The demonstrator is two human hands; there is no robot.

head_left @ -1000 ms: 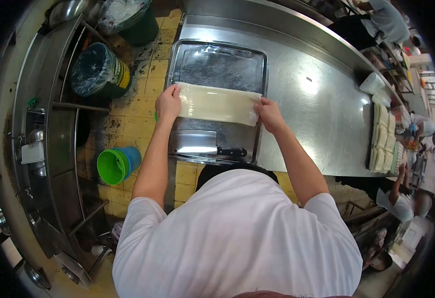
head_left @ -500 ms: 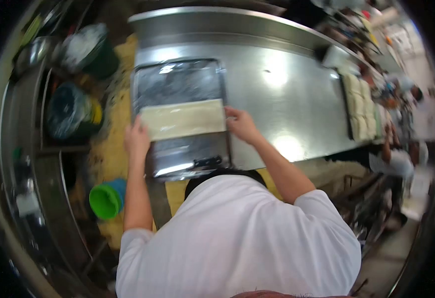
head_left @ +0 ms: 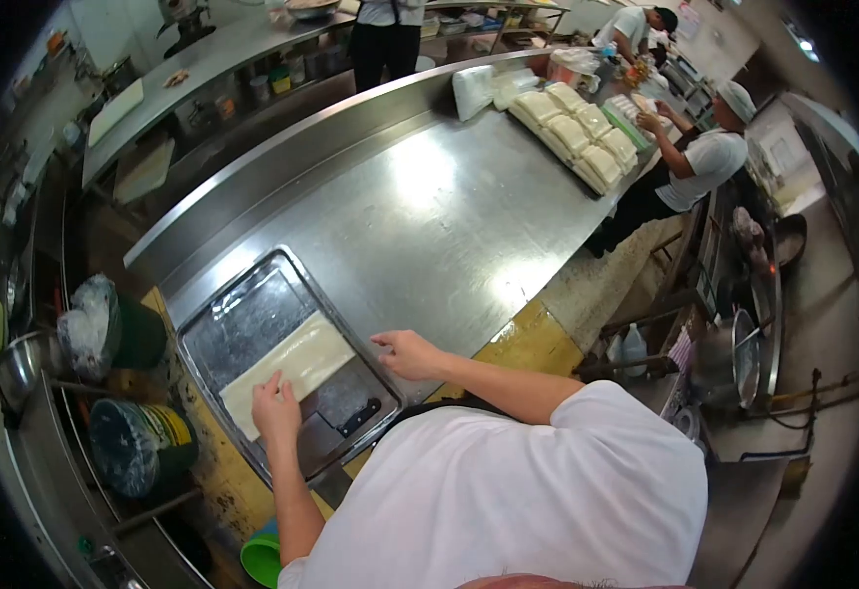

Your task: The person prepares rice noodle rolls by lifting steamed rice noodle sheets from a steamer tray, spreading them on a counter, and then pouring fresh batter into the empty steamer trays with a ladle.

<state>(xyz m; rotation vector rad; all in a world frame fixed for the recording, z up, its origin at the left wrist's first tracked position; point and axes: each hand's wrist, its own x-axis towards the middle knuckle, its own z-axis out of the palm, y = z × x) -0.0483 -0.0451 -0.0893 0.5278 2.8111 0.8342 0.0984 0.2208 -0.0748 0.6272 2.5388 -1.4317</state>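
A long, pale, shiny strip that looks like a sheet of dough [head_left: 304, 363] lies slantwise in a dark metal tray [head_left: 186, 344] on the steel worktop. My left hand [head_left: 276, 407] rests on the strip's near side, with fingertips on its surface and thumb apart from the fingers. Beyond the tray's right edge, my right hand [head_left: 410, 354] hovers with its index finger stretched out and nothing in it. A black-handled knife [head_left: 361, 417] lies in the tray's near corner, its blade beside the strip.
Several pale packs [head_left: 577, 133] sit stacked at the worktop's far right. A co-worker [head_left: 690, 157] stands beside them. On the left are a lidded bucket [head_left: 140, 447], a bagged green bin [head_left: 120, 329] and a green cup [head_left: 263, 558]. A raised rim [head_left: 282, 162] edges the worktop's far side.
My view has swung to the right, so the tray appears turned and lower left. My right hand has come off the strip's right end; my left hand has shifted onto its top.
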